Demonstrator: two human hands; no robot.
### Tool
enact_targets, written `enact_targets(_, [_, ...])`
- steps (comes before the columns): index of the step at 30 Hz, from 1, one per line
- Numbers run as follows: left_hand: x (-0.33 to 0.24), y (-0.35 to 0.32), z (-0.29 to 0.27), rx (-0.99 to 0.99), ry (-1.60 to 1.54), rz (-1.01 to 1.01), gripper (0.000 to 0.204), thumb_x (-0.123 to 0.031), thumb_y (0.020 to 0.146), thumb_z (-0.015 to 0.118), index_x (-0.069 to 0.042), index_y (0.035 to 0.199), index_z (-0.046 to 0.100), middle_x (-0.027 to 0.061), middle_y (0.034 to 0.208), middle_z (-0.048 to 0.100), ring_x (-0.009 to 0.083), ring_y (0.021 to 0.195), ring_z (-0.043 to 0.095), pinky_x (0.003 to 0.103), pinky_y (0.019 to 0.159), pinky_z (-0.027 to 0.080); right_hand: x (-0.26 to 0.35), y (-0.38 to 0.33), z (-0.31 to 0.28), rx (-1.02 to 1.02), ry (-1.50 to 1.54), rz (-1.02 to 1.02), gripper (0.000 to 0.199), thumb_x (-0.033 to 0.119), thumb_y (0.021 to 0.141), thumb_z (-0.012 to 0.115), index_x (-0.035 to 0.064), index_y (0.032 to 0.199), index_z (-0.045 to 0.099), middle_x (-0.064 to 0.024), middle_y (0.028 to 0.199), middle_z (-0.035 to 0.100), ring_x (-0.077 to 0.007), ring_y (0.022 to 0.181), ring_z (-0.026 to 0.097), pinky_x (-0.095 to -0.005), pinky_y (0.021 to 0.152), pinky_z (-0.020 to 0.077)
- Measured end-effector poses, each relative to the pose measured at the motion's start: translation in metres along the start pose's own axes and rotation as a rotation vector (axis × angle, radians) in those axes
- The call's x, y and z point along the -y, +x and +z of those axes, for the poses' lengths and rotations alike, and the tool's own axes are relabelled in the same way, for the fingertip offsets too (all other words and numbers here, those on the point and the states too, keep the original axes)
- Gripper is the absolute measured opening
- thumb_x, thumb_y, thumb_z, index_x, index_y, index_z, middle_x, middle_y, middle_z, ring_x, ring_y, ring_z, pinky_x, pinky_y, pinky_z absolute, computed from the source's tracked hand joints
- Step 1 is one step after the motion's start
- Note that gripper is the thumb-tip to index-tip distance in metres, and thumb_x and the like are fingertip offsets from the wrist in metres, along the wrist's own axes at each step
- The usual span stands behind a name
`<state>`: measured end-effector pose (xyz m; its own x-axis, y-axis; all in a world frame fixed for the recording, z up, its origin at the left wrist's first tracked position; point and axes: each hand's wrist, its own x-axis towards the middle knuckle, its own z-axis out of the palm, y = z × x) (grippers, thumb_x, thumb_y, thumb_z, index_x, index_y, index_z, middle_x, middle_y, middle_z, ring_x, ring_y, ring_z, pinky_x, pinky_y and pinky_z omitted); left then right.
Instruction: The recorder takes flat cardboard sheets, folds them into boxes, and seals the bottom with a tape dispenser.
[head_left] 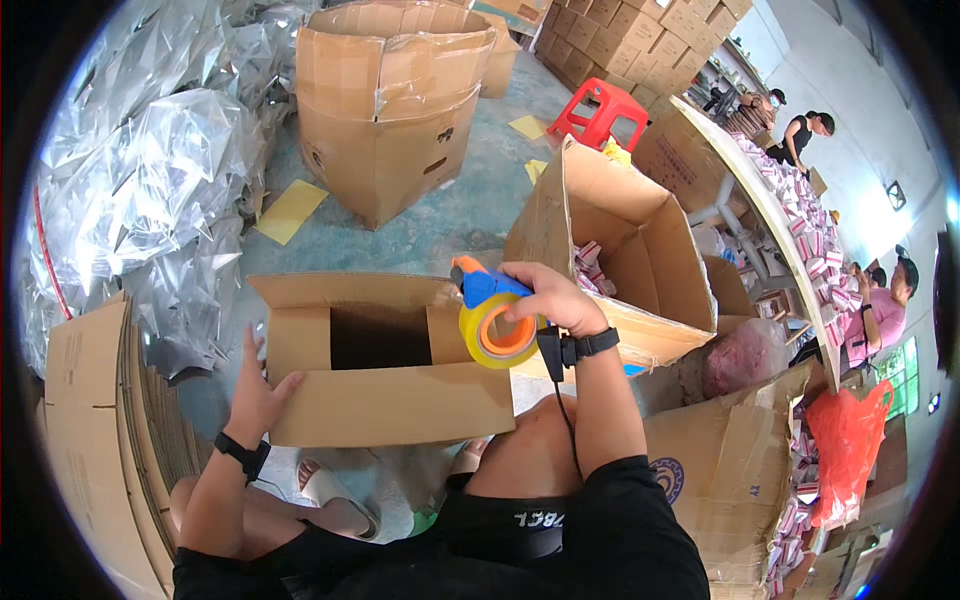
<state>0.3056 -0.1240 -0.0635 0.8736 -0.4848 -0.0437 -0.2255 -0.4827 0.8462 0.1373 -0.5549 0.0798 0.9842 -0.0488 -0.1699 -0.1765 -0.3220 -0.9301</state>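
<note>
An open-ended brown cardboard box (390,400) lies on its side in front of my knees, its flaps spread. My left hand (256,385) presses against the box's near left flap, fingers apart. My right hand (553,298) grips a tape dispenser (490,318) with a blue and orange handle and a yellow roll of tape, held at the box's right end, just above the right flap.
A stack of flat cardboard (95,440) lies at my left. An open box with small packages (620,250) stands to the right, a large carton (385,105) beyond, a red stool (600,112), clear plastic bags (150,170), and people at a long table (790,220).
</note>
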Motion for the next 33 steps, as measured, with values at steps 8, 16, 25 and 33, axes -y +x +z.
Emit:
enact_targets(8, [-0.026, -0.010, 0.001, -0.178, 0.234, 0.263, 0.120, -0.016, 0.073, 0.087, -0.009, 0.162, 0.006, 0.0270, 0.166, 0.010, 0.0450, 0.148, 0.028, 0.048, 0.115, 0.038, 0.002, -0.046, 0.034, 0.091, -0.437, 0.002, 0.055, 0.026, 0.067, 0.074, 0.0024, 0.116, 0.068, -0.0205, 0.095, 0.070, -0.0344, 0.088, 0.068, -0.0392, 0.080, 0.0534])
enact_targets(16, [-0.034, 0.001, 0.000, 0.242, 0.710, 0.482, 0.089, -0.034, 0.086, 0.071, -0.002, 0.157, 0.029, 0.0240, 0.162, 0.027, 0.0434, 0.152, 0.019, 0.052, 0.123, 0.021, -0.016, -0.028, 0.052, 0.266, -0.557, 0.096, 0.064, 0.030, 0.066, 0.073, 0.0043, 0.124, 0.062, -0.0204, 0.098, 0.069, -0.0329, 0.092, 0.067, -0.0394, 0.082, 0.0527])
enact_targets(25, [-0.036, 0.000, 0.010, 0.191, 0.748, 0.512, 0.092, -0.055, 0.094, 0.058, 0.005, 0.155, 0.025, 0.0265, 0.160, 0.027, 0.0443, 0.151, 0.021, 0.051, 0.122, 0.023, 0.012, -0.033, 0.057, -0.151, 0.067, -0.090, 0.061, 0.006, 0.075, 0.074, 0.0012, 0.132, 0.051, -0.0056, 0.118, 0.061, -0.0157, 0.112, 0.059, -0.0310, 0.099, 0.0467])
enact_targets(33, [-0.032, -0.005, 0.007, 0.185, 0.773, 0.525, 0.096, -0.059, 0.093, 0.058, 0.001, 0.158, 0.020, 0.0254, 0.163, 0.022, 0.0427, 0.153, 0.018, 0.054, 0.123, 0.021, -0.004, 0.008, 0.126, -0.118, -0.565, -0.438, 0.066, 0.011, 0.071, 0.073, 0.0063, 0.134, 0.053, -0.0195, 0.122, 0.063, -0.0398, 0.109, 0.064, -0.0434, 0.096, 0.0515])
